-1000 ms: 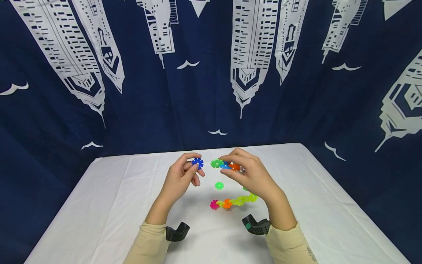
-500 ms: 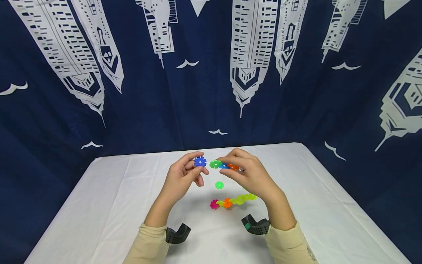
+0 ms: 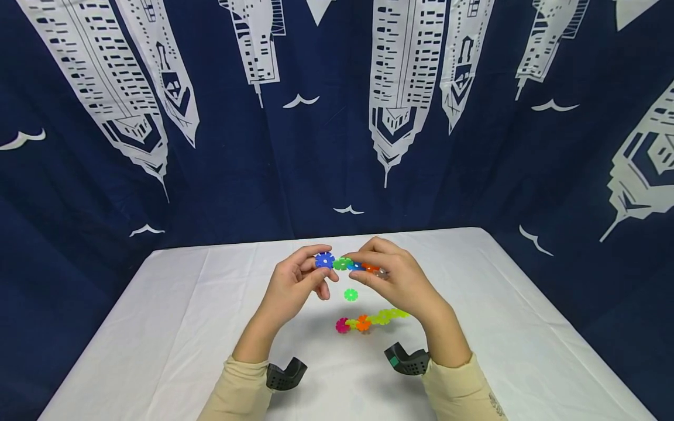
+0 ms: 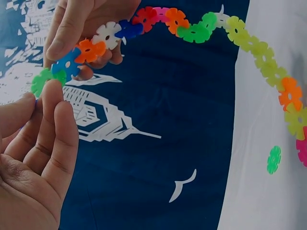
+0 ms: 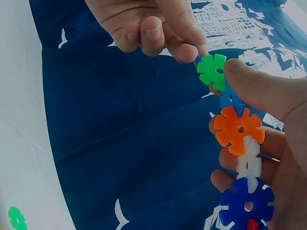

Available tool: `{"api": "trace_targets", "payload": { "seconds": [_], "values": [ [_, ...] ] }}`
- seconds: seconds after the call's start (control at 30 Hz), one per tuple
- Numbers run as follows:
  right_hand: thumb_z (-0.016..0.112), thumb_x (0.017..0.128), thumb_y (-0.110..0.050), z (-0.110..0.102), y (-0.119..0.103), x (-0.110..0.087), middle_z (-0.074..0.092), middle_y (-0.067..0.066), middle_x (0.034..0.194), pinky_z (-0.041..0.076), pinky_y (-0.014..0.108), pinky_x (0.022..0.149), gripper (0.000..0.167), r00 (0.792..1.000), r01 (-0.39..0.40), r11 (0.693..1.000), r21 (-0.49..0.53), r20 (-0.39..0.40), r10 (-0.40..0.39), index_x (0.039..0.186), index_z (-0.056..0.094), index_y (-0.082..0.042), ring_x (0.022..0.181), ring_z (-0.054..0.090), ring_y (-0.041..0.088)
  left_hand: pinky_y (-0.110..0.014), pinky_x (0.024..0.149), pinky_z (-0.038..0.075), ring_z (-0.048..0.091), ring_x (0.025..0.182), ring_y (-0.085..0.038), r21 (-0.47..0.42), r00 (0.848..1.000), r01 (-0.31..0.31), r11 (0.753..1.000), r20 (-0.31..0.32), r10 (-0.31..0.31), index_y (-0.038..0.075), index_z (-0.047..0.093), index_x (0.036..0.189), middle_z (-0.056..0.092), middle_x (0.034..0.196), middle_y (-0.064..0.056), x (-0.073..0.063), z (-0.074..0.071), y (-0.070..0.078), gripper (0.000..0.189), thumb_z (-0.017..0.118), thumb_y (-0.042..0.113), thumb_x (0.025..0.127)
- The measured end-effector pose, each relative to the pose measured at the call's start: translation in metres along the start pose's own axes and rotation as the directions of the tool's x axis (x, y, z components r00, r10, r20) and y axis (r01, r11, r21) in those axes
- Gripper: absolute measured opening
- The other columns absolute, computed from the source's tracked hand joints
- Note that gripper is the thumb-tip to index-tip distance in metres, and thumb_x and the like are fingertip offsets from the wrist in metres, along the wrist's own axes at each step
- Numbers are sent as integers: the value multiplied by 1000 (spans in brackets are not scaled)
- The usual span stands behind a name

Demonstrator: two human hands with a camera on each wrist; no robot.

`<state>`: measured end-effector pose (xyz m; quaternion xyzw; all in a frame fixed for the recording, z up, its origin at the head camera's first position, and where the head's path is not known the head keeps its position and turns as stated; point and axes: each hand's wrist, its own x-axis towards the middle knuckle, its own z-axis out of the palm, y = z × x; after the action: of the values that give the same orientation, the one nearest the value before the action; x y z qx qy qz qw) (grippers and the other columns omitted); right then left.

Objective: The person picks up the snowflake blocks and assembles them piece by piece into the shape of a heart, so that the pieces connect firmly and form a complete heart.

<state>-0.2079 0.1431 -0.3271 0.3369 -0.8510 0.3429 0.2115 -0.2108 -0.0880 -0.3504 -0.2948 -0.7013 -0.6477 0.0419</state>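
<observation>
Between thumb and fingers my left hand (image 3: 291, 285) pinches a dark blue notched disc (image 3: 325, 261), its edge at the green disc (image 3: 342, 264) that ends a chain. My right hand (image 3: 396, 277) grips that chain close to its green end, around the light blue disc (image 4: 68, 63). In the right wrist view an orange disc (image 5: 240, 129), a white disc (image 5: 249, 164) and another blue disc (image 5: 247, 203) follow along the chain. The left wrist view shows it curving on through several colours to yellow discs (image 4: 264, 57). Whether the blue disc's slot is joined to the green one is hard to tell.
On the white-covered table (image 3: 174, 327), a loose green disc (image 3: 351, 294) lies beyond the chain's lower end, where an orange disc (image 3: 363, 323) and a pink disc (image 3: 343, 325) show. A dark blue curtain (image 3: 316, 158) with white building prints stands behind the table.
My left hand has moved right, bringing the blue disc up to the chain's green end. The right hand has stayed nearly in place, still holding the chain.
</observation>
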Motion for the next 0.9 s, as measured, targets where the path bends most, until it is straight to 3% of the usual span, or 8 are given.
{"api": "trace_targets", "payload": {
  "seconds": [0.63,0.77,0.9],
  "values": [
    [79,86,-26,1,-1,0,66,-9,97,51,25,66,30,1000,-9,998,-64,-3,8,115,76,-22,85,55,7,-27,66,60,65,59,-14,-23,1000,-8,1000,26,9,3,54,135,70,95,-28,-1,1,4,36,57,1,99],
    [80,84,-25,2,-1,1,74,-8,101,52,24,67,32,1000,15,995,-96,-10,-16,115,76,-22,90,58,7,-27,66,60,65,59,-14,-35,1000,1,999,21,0,2,54,134,70,95,-29,-2,3,5,35,57,1,99],
    [82,81,-22,3,0,2,77,-5,101,48,20,62,34,996,73,991,-110,-44,-78,114,77,-18,83,56,7,-28,67,60,66,59,-14,-46,1000,17,999,15,-17,3,55,133,69,93,-30,-1,5,6,34,56,1,99]
  ]
}}
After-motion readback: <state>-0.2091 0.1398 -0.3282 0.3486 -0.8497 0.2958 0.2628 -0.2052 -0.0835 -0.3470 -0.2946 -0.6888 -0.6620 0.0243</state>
